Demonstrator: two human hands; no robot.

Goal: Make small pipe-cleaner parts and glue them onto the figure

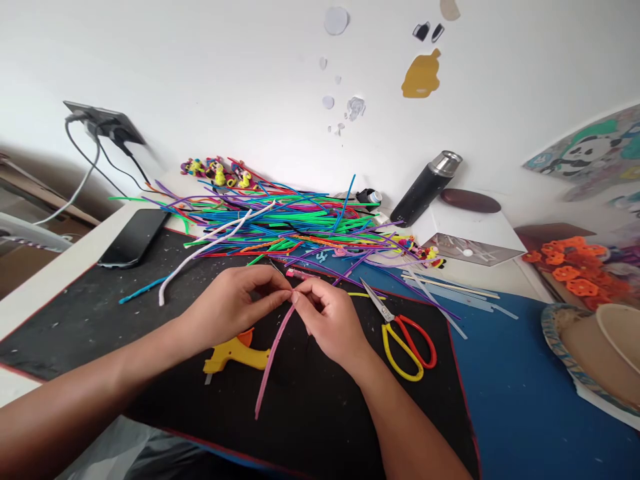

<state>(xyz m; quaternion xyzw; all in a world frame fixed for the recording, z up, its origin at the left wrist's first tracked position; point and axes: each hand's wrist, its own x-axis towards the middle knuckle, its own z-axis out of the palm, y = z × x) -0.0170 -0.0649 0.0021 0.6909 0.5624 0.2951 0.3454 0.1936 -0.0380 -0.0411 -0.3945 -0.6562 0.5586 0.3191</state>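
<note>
Both hands meet at the middle of the black mat, pinching the upper end of a pink pipe cleaner (pixel 273 360). Its long tail hangs down toward me. My left hand (pixel 245 300) grips it between thumb and forefinger; my right hand (pixel 327 317) pinches right beside, fingertips touching the left ones. The held end is mostly hidden by the fingers. Below my left hand lies a yellow glue gun (pixel 237 353), partly behind the pipe cleaner. To the right of my right hand rest scissors (pixel 395 333) with one red and one yellow handle.
A heap of coloured pipe cleaners (pixel 280 220) spreads along the wall. A phone (pixel 134 239) lies at left on the black mat (pixel 320 427). At right are a black flask (pixel 427 190), glue sticks (pixel 460 297), orange flower pieces (pixel 565 267) and a round container (pixel 570 353).
</note>
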